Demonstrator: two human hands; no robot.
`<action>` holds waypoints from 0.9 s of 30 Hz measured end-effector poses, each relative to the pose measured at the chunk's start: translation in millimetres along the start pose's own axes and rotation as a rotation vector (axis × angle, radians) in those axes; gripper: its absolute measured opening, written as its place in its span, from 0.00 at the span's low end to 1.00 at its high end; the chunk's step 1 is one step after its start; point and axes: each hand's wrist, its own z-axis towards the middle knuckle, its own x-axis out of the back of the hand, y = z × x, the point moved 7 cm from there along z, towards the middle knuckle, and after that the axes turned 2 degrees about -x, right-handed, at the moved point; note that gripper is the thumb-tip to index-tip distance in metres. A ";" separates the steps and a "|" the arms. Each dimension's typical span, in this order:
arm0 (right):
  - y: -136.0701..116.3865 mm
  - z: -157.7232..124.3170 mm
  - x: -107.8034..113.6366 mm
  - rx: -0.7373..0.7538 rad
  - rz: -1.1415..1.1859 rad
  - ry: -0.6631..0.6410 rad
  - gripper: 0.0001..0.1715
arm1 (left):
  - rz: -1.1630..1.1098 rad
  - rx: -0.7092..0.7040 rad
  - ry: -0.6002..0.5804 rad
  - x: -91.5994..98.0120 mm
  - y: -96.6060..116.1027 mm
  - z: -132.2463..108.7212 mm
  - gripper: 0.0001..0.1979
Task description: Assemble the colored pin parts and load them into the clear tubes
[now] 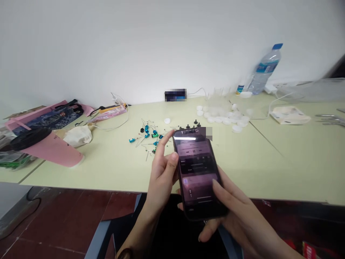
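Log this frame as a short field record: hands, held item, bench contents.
left hand: grips the phone's left edge, fingers curled over its top
right hand: supports the phone from below, thumb on the screen
phone: dark, screen lit, held above the table's near edge
table: pale green
small parts: blue capacitors with wire leads, beyond the phone
white caps: clustered right of centre
water bottle: upright by the wall
pink sheet: far left

Both hands bare, no gloves, no rings seen. Left hand (161, 172): slender fingers, nails short and unpainted where visible. Left forearm bare, no sleeve in view; a dark band or bead bracelet (125, 253) shows at the wrist, cut off by the frame edge. Right hand (237, 216): forearm bare, no sleeve, no watch. Dark clothing (172, 233) over the lap below.
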 end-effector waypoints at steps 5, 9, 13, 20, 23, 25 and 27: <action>9.6 -3.3 -4.9 0.002 0.152 -0.142 0.45 | 0.106 -0.011 -0.090 -0.9 7.2 -2.5 0.28; 15.7 -9.2 6.5 0.043 0.122 -0.180 0.58 | 0.126 -0.029 -0.178 -11.4 3.7 -3.2 0.29; 22.5 -11.5 16.9 0.050 0.014 -0.207 0.64 | 0.090 -0.085 -0.173 -14.6 1.6 -2.9 0.28; 25.8 -10.4 17.8 0.000 0.025 -0.189 0.66 | 0.051 -0.062 -0.169 -18.4 6.9 -6.0 0.26; 31.3 -11.3 22.7 -0.029 -0.015 -0.164 0.66 | 0.000 -0.137 -0.077 -13.5 8.0 -4.8 0.16; 34.4 -12.3 26.5 -0.025 -0.042 -0.142 0.64 | -0.013 -0.161 0.005 -8.0 6.2 -4.3 0.09; 36.9 -13.4 27.8 -0.020 -0.067 -0.132 0.62 | -0.007 -0.156 0.074 -2.6 4.3 -4.7 0.06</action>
